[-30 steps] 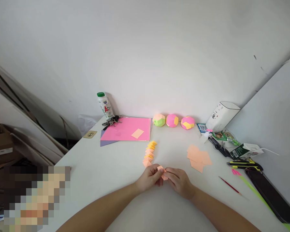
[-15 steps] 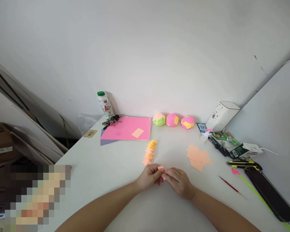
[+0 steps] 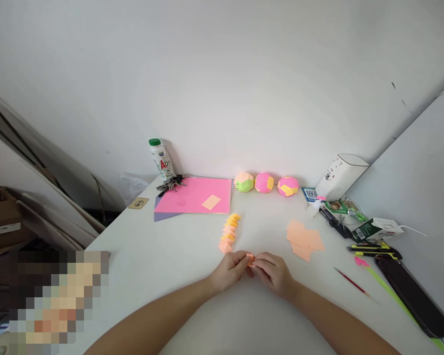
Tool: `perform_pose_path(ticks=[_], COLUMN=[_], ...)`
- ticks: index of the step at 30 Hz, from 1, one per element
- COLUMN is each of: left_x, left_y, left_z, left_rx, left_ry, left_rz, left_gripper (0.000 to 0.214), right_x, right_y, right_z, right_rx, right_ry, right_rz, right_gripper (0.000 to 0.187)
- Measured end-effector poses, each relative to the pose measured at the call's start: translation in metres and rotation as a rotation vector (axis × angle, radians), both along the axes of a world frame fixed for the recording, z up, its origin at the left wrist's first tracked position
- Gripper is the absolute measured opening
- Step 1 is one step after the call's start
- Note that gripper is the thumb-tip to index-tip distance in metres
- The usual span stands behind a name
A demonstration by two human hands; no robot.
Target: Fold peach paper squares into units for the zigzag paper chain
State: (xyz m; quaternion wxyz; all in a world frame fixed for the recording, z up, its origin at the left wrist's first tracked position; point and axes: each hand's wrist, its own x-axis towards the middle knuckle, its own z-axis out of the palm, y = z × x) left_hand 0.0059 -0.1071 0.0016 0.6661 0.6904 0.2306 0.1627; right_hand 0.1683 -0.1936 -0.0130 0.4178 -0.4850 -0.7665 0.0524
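Note:
My left hand (image 3: 228,271) and my right hand (image 3: 274,273) meet over the white table (image 3: 151,261), both pinched on a small folded orange paper piece (image 3: 250,257) that mostly hides between my fingertips. Just beyond my left hand runs a row of several folded orange and yellow paper pieces (image 3: 229,232). Flat orange paper squares (image 3: 304,239) lie in a loose pile to the right of my hands.
A pink notebook (image 3: 194,195) with keys (image 3: 170,183) and a bottle (image 3: 161,159) sit at the back left. Three paper balls (image 3: 265,183) line the wall. A white box (image 3: 339,176), a carton (image 3: 376,229), cutters (image 3: 373,251) and a red pencil (image 3: 351,283) crowd the right side.
My hands have closed tighter around the folded paper, so less of it shows now. The view has shifted slightly; the rest stays in place.

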Motion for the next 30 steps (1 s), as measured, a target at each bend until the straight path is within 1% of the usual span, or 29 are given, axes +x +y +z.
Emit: perform_pose_path(ticks=[3, 7, 12, 14, 16, 18, 23, 30], left_x=[-0.001, -0.001, -0.0017, -0.002, -0.002, -0.0018, -0.0006, 0.0011], left_y=[0.0001, 0.0001, -0.001, -0.0014, -0.0014, -0.0012, -0.0009, -0.0025], left_z=[0.0034, 0.0078, 0.0075, 0.0063, 0.0052, 0.004, 0.0004, 0.0043], left_rx=[0.029, 0.051, 0.006, 0.002, -0.013, -0.04, -0.079, -0.09], left_ry=[0.015, -0.012, -0.052, -0.069, -0.07, -0.058, -0.036, -0.034], left_rz=[-0.035, -0.07, -0.114, -0.129, -0.134, -0.127, -0.102, -0.077], left_gripper=[0.042, 0.041, 0.04, 0.04, 0.04, 0.041, 0.045, 0.047], right_x=[0.0004, 0.0002, -0.0008, -0.0011, -0.001, -0.0004, 0.002, 0.0023], right_y=[0.0009, 0.0034, 0.0047, 0.0045, 0.0043, 0.0043, 0.0046, 0.0044], right_z=[-0.0001, 0.0013, 0.0039, 0.0054, 0.0068, 0.0073, 0.0044, 0.0058], right_rx=[-0.049, -0.115, -0.321, -0.413, -0.479, -0.485, -0.428, -0.38], right_ry=[0.105, 0.213, 0.347, 0.422, 0.475, 0.482, 0.448, 0.429], right_rz=[-0.035, -0.074, -0.177, -0.184, -0.161, -0.134, -0.101, -0.123], right_gripper=[0.015, 0.013, 0.016, 0.018, 0.019, 0.02, 0.021, 0.024])
